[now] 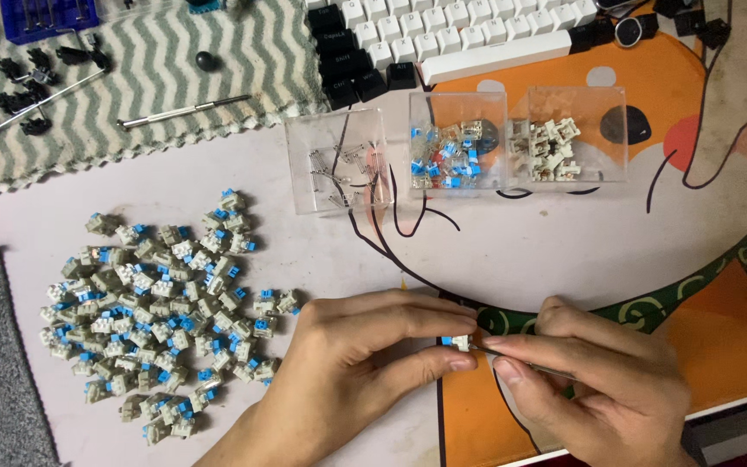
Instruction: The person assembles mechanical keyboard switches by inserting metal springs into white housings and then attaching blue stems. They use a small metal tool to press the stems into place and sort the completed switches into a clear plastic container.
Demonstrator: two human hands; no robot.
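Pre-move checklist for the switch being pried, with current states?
1. Left hand pinches the blue-stem switch: ok.
2. Right hand holds the thin metal tool, tip at the switch: ok.
3. Tip seated under a housing clip: cannot tell, fingers hide it.
4. Three clear trays within view, open: ok.
5. Switch pile apart from the hands: ok.

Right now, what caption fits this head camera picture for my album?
Left hand pinches a blue keyboard switch while the right hand works a thin metal tool into it, beside a pile of switches.
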